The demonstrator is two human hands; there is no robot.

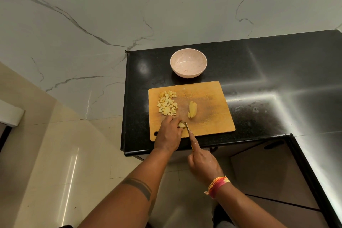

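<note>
At the lower centre of the frame, on a rectangular wooden cutting board [209, 98], a small pale yellow potato piece [181, 125] is pinned under the curled fingertips of the left hand [169, 135].

Right hand [203, 166]: closed round the yellow handle of a slim steel-bladed knife [187, 128], index finger laid along the spine, blade set against the piece just beside the left fingertips.

Heap of diced potato cubes [167, 105]: upper left of the board.

Uncut potato wedge [192, 109]: board centre, apart from both hands.

Pale pink round bowl [188, 63]: above the board on the black stone counter [277, 65].

Risk noted: the piece is small, so it could be rolled or squeezed out by downward pressure, and the fingertips beside the edge could be nicked. Cubes near the left hand could be knocked and scattered.
</note>
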